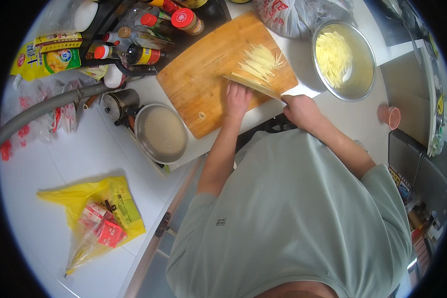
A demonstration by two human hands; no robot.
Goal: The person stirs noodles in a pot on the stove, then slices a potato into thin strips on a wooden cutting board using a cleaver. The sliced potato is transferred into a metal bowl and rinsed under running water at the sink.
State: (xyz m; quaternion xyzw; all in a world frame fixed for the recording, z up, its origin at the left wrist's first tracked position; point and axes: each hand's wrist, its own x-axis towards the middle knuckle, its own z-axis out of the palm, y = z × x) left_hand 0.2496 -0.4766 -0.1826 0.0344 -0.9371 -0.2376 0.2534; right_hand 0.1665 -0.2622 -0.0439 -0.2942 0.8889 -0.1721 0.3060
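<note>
My right hand (301, 110) grips the handle of a kitchen cleaver (255, 87), its blade angled up and left over the wooden cutting board (197, 74). My left hand (239, 100) rests on the board just on the near side of the blade, fingers bent against it. Whether something lies under those fingers is hidden. Beyond the blade, pale cut strips, apparently potato (260, 61), lie in a loose pile. One small pale slice (202, 115) sits alone near the board's lower left corner.
At the right stands a steel bowl (365, 82) holding more pale strips. A pan of cloudy liquid (162, 128) is left of the board. Sauce bottles (143, 55) crowd the upper left; a plastic bag (283, 18) touches the back. A yellow bag (130, 219) lies lower left.
</note>
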